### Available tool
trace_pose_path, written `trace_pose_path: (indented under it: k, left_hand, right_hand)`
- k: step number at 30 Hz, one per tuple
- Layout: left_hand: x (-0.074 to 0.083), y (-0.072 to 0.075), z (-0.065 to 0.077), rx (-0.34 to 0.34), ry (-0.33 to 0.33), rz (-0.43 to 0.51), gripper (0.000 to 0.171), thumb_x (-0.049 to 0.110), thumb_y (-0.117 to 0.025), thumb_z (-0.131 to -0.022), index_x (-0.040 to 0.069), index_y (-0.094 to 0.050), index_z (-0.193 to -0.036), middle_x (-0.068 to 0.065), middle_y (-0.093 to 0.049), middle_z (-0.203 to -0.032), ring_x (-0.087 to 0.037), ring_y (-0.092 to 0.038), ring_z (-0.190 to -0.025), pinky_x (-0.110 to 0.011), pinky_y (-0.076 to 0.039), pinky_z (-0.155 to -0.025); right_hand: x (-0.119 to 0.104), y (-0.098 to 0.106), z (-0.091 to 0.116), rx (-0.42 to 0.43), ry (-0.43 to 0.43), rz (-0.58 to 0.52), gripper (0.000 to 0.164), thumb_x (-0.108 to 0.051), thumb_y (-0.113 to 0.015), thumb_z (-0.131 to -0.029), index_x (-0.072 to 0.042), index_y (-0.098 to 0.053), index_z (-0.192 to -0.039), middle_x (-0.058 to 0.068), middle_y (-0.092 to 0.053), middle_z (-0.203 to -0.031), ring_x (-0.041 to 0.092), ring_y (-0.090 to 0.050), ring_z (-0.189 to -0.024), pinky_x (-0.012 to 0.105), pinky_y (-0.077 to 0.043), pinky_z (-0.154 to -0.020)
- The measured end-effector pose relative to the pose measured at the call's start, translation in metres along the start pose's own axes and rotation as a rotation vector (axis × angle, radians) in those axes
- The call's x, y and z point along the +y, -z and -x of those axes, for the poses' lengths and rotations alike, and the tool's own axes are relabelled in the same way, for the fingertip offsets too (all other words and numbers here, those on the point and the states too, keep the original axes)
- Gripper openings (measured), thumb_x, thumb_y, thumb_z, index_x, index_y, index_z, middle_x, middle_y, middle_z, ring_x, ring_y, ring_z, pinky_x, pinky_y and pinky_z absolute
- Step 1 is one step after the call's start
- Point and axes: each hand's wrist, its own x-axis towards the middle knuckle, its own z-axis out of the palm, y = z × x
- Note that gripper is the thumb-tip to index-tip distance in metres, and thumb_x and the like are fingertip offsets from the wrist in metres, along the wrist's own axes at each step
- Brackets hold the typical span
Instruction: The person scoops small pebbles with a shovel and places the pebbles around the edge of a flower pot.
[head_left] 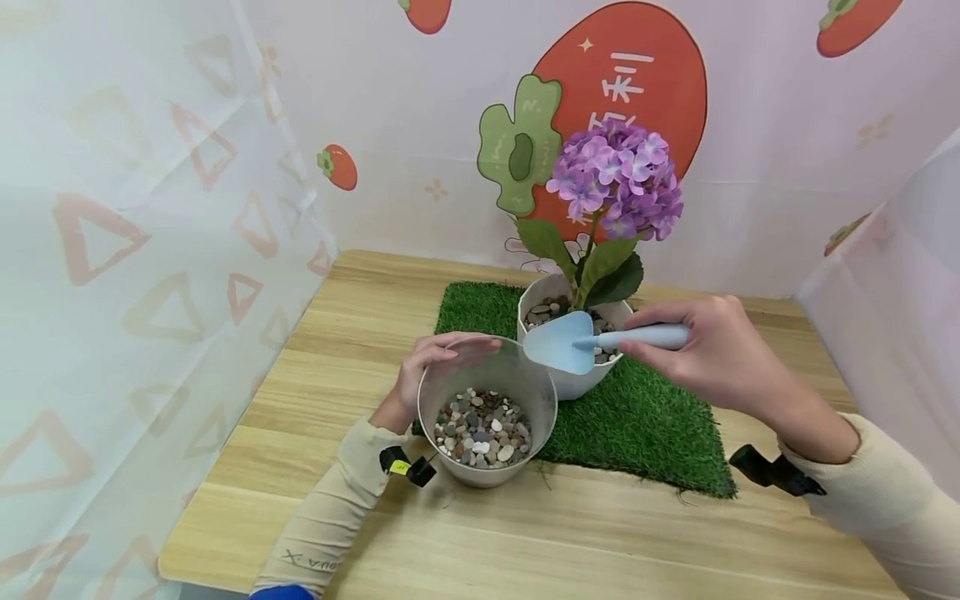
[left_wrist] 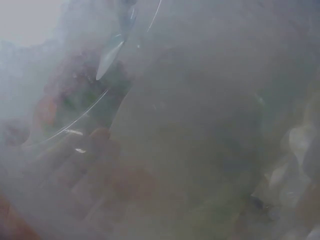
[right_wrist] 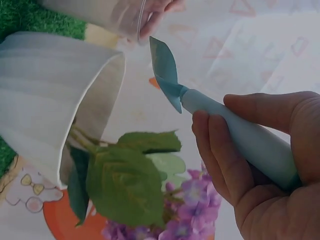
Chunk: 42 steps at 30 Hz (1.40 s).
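Note:
My right hand (head_left: 723,358) grips the handle of a light blue garden trowel (head_left: 566,343). The trowel's smooth blade overlaps the front of a white flowerpot (head_left: 566,385) in the head view and points left; no stones show on it. My left hand (head_left: 420,371) holds a translucent plastic bucket (head_left: 429,408) from its far left side, fingers curving round the wall near the rim. Small mixed pebbles (head_left: 483,429) cover the bucket's bottom. In the pot, a purple hydrangea (head_left: 615,179) with green leaves rises from more pebbles (head_left: 551,310). The left wrist view is hazy, looking through the bucket's wall.
A green artificial grass mat (head_left: 645,429) lies under the pot and partly behind the bucket. Both rest on a light wooden table (head_left: 300,375). Printed curtains (head_left: 420,108) enclose the table at the back and both sides.

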Motion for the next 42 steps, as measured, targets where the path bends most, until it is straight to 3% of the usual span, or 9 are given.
trace_pose_path:
  k: [10, 19, 23, 27, 32, 35, 39, 42]
  left_hand:
    - [0.001, -0.002, -0.003, 0.008, 0.012, 0.026, 0.051, 0.004, -0.024, -0.091, -0.019, -0.042, -0.133, -0.039, -0.045, -0.136, -0.048, -0.043, -0.133, -0.054, -0.030, -0.118]
    - [0.001, -0.003, -0.002, 0.015, 0.034, 0.045, 0.051, 0.005, -0.024, -0.091, -0.017, -0.043, -0.134, -0.037, -0.045, -0.138, -0.047, -0.043, -0.134, -0.055, -0.028, -0.118]
    - [0.000, -0.002, -0.001, 0.021, 0.026, 0.039, 0.051, 0.005, -0.025, -0.091, -0.018, -0.043, -0.133, -0.039, -0.044, -0.137, -0.048, -0.042, -0.133, -0.054, -0.029, -0.118]
    - [-0.001, -0.002, 0.001, 0.024, 0.025, 0.058, 0.051, 0.003, -0.024, -0.090, -0.020, -0.041, -0.133, -0.040, -0.043, -0.136, -0.051, -0.040, -0.133, -0.056, -0.029, -0.117]
    - [-0.002, -0.002, 0.002, 0.025, 0.033, 0.076, 0.051, 0.005, -0.026, -0.090, -0.018, -0.042, -0.134, -0.036, -0.046, -0.138, -0.051, -0.039, -0.134, -0.056, -0.029, -0.118]
    - [-0.002, -0.002, 0.002, 0.026, 0.030, 0.059, 0.052, 0.006, -0.027, -0.091, -0.017, -0.043, -0.134, -0.034, -0.048, -0.138, -0.046, -0.043, -0.134, -0.053, -0.031, -0.118]
    - [-0.001, -0.002, 0.002, 0.022, 0.022, 0.019, 0.051, 0.007, -0.027, -0.091, -0.016, -0.044, -0.134, -0.033, -0.049, -0.137, -0.045, -0.045, -0.133, -0.048, -0.034, -0.117]
    - [0.000, -0.002, 0.003, 0.031, 0.024, 0.008, 0.051, 0.005, -0.027, -0.091, -0.017, -0.044, -0.134, -0.036, -0.048, -0.137, -0.045, -0.045, -0.133, -0.048, -0.035, -0.117]
  right_hand:
    - [-0.023, -0.024, -0.008, -0.125, 0.169, 0.008, 0.014, -0.017, -0.078, -0.080, -0.017, -0.076, -0.095, -0.008, -0.068, -0.067, -0.009, -0.037, -0.037, 0.011, -0.032, -0.033]
    - [-0.028, -0.060, -0.022, -0.262, 0.400, -0.003, 0.010, -0.010, -0.074, -0.082, -0.007, -0.076, -0.091, 0.002, -0.076, -0.081, -0.003, -0.064, -0.058, 0.007, -0.048, -0.049]
    - [-0.029, -0.078, -0.030, -0.316, 0.488, 0.023, 0.006, -0.011, -0.071, -0.085, -0.010, -0.072, -0.079, -0.005, -0.070, -0.070, -0.002, -0.058, -0.054, 0.009, -0.047, -0.049]
    - [-0.034, -0.092, -0.035, -0.397, 0.507, 0.080, 0.021, -0.011, -0.068, -0.087, -0.015, -0.061, -0.068, -0.010, -0.056, -0.061, -0.003, -0.046, -0.051, 0.010, -0.044, -0.049]
    - [-0.038, -0.107, -0.036, -0.449, 0.530, 0.241, 0.021, -0.004, -0.067, -0.083, -0.015, -0.058, -0.068, -0.006, -0.058, -0.065, 0.004, -0.054, -0.054, 0.013, -0.046, -0.048]
    - [-0.039, -0.114, -0.036, -0.475, 0.563, 0.324, 0.013, 0.002, -0.065, -0.078, -0.010, -0.063, -0.079, 0.000, -0.060, -0.076, 0.011, -0.059, -0.058, 0.015, -0.048, -0.048]
    - [-0.038, -0.118, -0.040, -0.521, 0.586, 0.287, 0.021, 0.005, -0.063, -0.078, -0.008, -0.064, -0.094, 0.003, -0.058, -0.087, 0.012, -0.060, -0.067, 0.018, -0.051, -0.055]
    - [-0.038, -0.116, -0.045, -0.591, 0.575, 0.209, 0.011, -0.002, -0.065, -0.083, -0.012, -0.065, -0.089, 0.000, -0.058, -0.089, 0.009, -0.058, -0.075, 0.021, -0.053, -0.064]
